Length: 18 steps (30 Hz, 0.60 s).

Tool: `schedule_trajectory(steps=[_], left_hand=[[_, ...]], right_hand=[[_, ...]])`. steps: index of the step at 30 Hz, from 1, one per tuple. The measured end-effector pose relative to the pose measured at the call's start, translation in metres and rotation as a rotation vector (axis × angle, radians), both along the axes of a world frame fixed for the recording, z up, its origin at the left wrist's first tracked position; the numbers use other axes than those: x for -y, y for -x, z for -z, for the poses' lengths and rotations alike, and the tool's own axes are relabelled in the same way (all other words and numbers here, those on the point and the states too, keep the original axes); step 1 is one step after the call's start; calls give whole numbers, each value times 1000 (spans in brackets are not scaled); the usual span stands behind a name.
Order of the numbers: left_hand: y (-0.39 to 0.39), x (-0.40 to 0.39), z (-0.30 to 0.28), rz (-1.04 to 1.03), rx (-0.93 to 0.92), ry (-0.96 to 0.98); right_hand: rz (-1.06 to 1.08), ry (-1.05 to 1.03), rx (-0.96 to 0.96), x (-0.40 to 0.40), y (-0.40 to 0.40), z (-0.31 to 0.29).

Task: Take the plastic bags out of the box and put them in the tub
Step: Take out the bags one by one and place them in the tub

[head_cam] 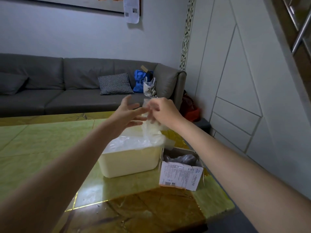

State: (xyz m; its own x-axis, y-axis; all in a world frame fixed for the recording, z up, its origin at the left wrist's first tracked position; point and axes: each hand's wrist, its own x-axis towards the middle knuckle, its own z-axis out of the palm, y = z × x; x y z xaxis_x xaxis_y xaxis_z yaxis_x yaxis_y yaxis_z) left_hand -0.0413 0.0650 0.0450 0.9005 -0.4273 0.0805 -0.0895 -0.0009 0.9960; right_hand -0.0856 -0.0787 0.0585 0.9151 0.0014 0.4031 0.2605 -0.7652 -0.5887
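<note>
Plastic bag in hand: a thin clear plastic bag hangs from the right hand, straight above the far right corner of the tub; its lower end reaches down to the heap already inside.
Long axis: near vertical, from the pinch down to the tub's rim.
Right hand: fingers curled and pinching the top of the bag; motion blur hides the exact hold.
Left hand: the left hand is spread wide, fingers straight, just beside the bag on its left; contact cannot be told, and it holds nothing.
Nearer hand: the right one has the bag, so letting it fall looks to be its job; the left seems placed to peel or steady the film.
Tub: cream plastic, mid-desk, piled with clear bags up to its rim.
Box: the cardboard box stands touching or just beside the tub's right side, toward the desk's right edge, its top torn open, with crumpled plastic left inside.
In the way: nothing between bag and tub; the full heap may let the new bag slide over the rim.
Beyond: a grey sofa behind the desk's far edge.
</note>
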Motion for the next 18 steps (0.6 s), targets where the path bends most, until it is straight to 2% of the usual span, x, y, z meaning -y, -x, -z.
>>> schedule_trajectory(steps=[3, 8, 13, 15, 16, 18], left_hand=[[1, -8, 8, 295, -170, 95], [6, -18, 22, 356, -268, 93], [-3, -33, 23, 240, -279, -40], [-11, -46, 19, 158, -272, -37], [-15, -53, 17, 109, -254, -38], [-28, -64, 17, -51, -202, -118]], right_hand=[[-108, -164, -41, -9, -2, 0], [-150, -667, -101, -18, -13, -1], [-67, -1046, -5, -15, -25, -6], [-23, -1171, 33, -7, -28, -4], [7, -1195, 47, -3, -28, -1], [117, -1112, 36, 2, -33, 11]])
